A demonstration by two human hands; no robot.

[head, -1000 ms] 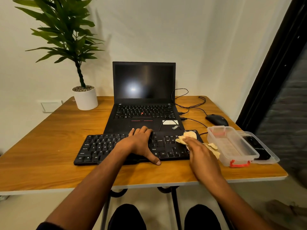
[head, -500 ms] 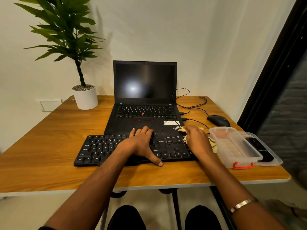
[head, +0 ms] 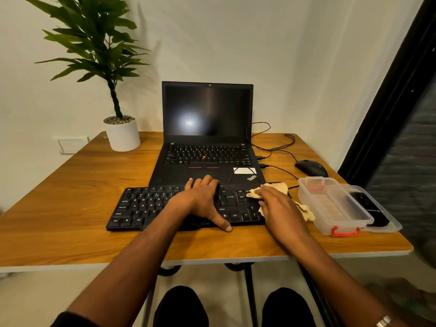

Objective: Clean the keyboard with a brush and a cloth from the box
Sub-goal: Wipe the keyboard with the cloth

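The left hand (head: 200, 204) is laid palm-down across the middle of the keyboard (head: 146, 208), its fingers stretched flat toward the far row and its thumb spread out over the near edge onto the table (head: 59, 215); nothing is held in it. The right hand (head: 280, 208) is set palm-down over the keyboard's right end, with the cloth (head: 254, 193) pressed beneath it. Whether the cloth is pinched or only pushed by flat fingers cannot be told, as the fingertips are hidden by the fabric. Part of the cloth is bunched ahead of the fingers, and part trails out to the right of the wrist. Both forearms are reached in from the near edge.

The keyboard is placed just in front of the laptop (head: 207, 142), touching or nearly touching its front lip. Just beside the right hand a clear box (head: 330, 204) is stood, with its lid (head: 387, 223) lying to its right near the table's right edge. A mouse (head: 311, 168) is seen behind the box. A broad stretch of bare table is left to the left, with a plant (head: 122, 133) at the far left corner.
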